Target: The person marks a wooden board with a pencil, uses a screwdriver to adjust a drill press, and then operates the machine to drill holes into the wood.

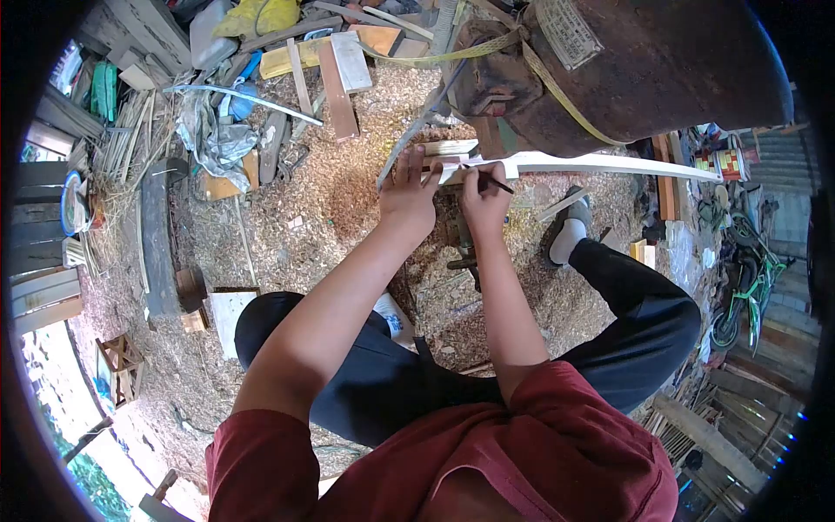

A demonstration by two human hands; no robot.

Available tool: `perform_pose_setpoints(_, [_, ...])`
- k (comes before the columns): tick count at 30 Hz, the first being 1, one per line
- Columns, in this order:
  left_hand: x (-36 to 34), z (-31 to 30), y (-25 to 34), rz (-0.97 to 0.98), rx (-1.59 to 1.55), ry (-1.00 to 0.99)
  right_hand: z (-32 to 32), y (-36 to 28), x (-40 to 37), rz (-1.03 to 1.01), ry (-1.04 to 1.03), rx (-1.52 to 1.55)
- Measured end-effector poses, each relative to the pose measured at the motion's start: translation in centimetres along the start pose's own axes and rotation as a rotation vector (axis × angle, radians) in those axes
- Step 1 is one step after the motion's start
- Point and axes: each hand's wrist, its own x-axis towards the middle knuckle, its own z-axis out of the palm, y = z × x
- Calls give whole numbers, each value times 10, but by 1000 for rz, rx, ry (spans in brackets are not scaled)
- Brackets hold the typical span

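Observation:
A long, pale length of wood (609, 163) runs to the right from just beyond my two hands. My left hand (407, 198) is at its left end, with fingers and thumb around a small reddish-brown piece of wood (448, 162) against it. Part of that piece is hidden by the fingers. In my right hand (484, 202) is a dark pencil (500, 184), pinched between the fingers and slanting down to the right. The pencil's tip is close to the pale wood, beside the brown piece; contact cannot be made out.
A large rusty metal machine body (644, 70) with a yellow strap hangs over the work at upper right. Wood shavings (348, 191) cover the ground. Boards (337, 91) and a dark timber (159, 235) lie left. A green motorcycle (748, 278) stands far right.

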Motion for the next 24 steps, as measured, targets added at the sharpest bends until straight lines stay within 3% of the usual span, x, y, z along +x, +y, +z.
perform_pose_setpoints(2, [1, 0, 0, 3, -1, 4, -5, -2, 1, 70, 116, 116])
perform_pose_setpoints(3, [0, -1, 1, 9, 0, 10, -6, 2, 5, -12, 183, 149])
perform_pose_setpoints(8, [10, 6, 10, 6, 69, 31, -7, 25, 11, 106, 259, 334])
perform_pose_setpoints(13, [4, 17, 17, 25, 104, 139, -7, 3, 11, 272, 191, 435])
perform_pose_setpoints(20, [-6, 19, 17, 26, 55, 143, 0, 7, 12, 122, 163, 430])
perform_pose_setpoints(24, [-9, 32, 16, 11, 69, 180, 4, 9, 10, 136, 63, 396])
